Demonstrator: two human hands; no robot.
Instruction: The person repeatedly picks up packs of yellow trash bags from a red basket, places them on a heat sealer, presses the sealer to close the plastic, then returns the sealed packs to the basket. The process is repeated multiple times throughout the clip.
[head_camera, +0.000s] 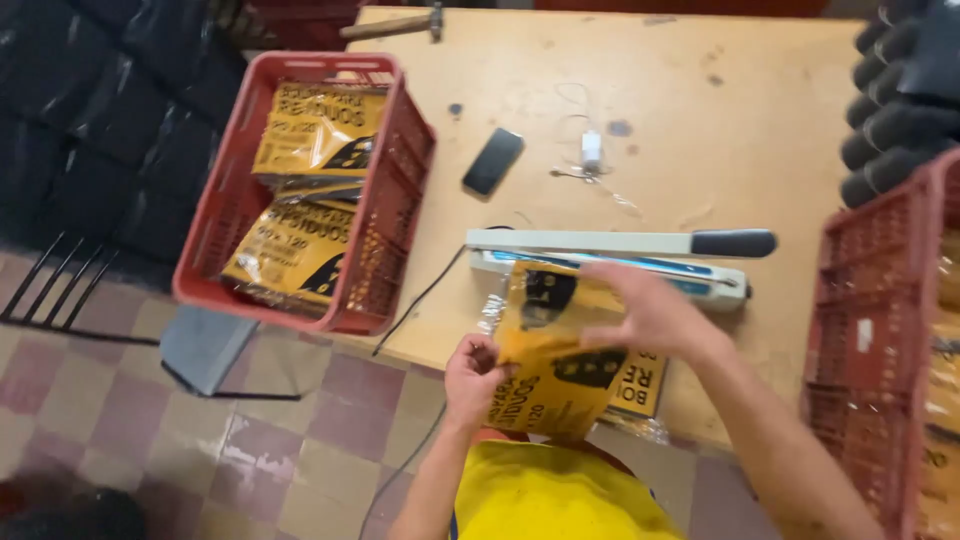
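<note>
Low centre of the frame, the left hand (472, 378) pinches the yellow packet (548, 350) while the right hand (650, 315) fingers clasp its top by the heat sealer (610, 258): positioning step; next, careful alignment under the bar.

Both hands grip a yellow plastic packet with black print (555, 365): the left hand (472, 377) pinches its lower corner, the right hand (650, 315) presses its top beside a white heat sealer (620, 255) on the wooden table (700, 120).

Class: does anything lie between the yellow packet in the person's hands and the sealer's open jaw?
Nothing visible does. The left hand and right hand hold the yellow packet, its top edge already at the sealer, under the raised arm.
</note>
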